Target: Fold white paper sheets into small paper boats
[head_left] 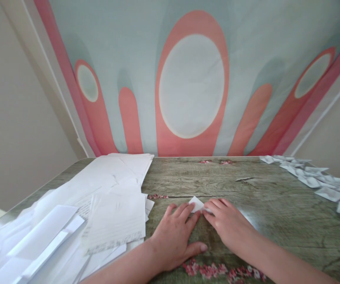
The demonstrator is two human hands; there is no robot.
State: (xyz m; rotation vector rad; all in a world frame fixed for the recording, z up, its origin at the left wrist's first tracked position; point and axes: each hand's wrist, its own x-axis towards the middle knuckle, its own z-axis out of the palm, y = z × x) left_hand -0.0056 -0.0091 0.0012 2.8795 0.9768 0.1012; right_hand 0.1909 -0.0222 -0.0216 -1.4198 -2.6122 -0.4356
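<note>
A small folded piece of white paper (196,204) lies on the wooden-looking tabletop, partly covered by my fingers. My left hand (175,236) rests flat with its fingers stretched out, their tips touching the paper's left and near edges, and its thumb spread well apart. From the right, my right hand (227,219) has its fingers bent and close together on the paper's right end. Its thumb is hidden, along with the part of the paper under those fingertips.
Stacks of white sheets (116,217), some with writing, spread over the left side. Folded paper strips (44,228) lie on top of them. Several folded paper shapes (314,179) line the right edge. A painted panel (140,51) rises behind the table (184,177).
</note>
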